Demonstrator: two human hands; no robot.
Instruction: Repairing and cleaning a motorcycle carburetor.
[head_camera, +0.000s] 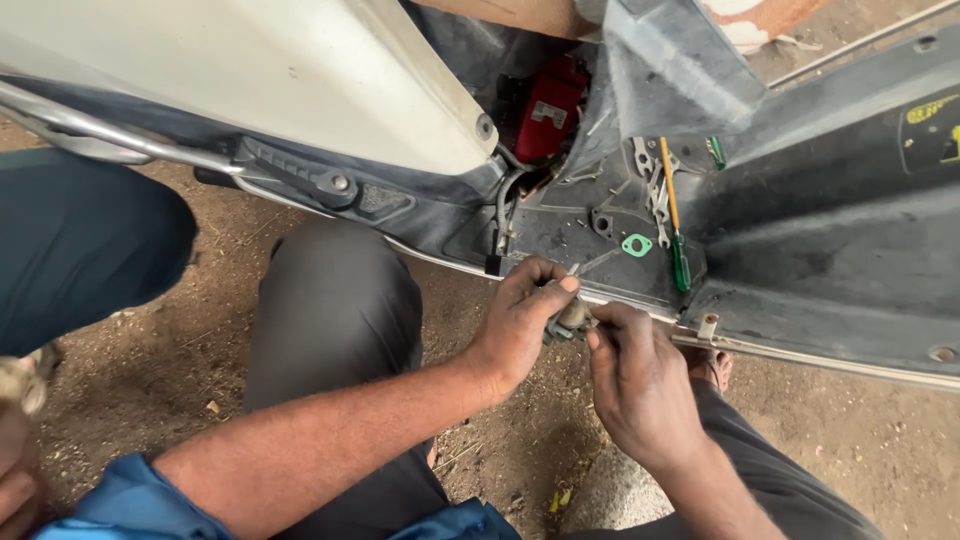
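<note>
Near the frame centre, your left hand (520, 320) and right hand (635, 385) both close their fingers around a small metal part (572, 318). It sits over bare dirt ground (180, 350); if your grip slips, it may fall and collect grit.

I see my left hand (520, 325) and right hand (635, 385) pinching a small part (572, 318) of dull, grimy metal. At twelve o'clock from it, the scooter floorboard (800, 260) looks like matt grey plastic, dusty and scuffed. On it lie a screwdriver (675, 225) with a glossy green plastic handle, bare steel wrenches (652, 180) and a thin green gasket (637, 245), paper-like. At ten o'clock, the side panel (250, 70) is smooth, glossy cream. The red cover (548, 108) looks like shiny plastic. The ground (150, 370) is rough, dry dirt.
</note>
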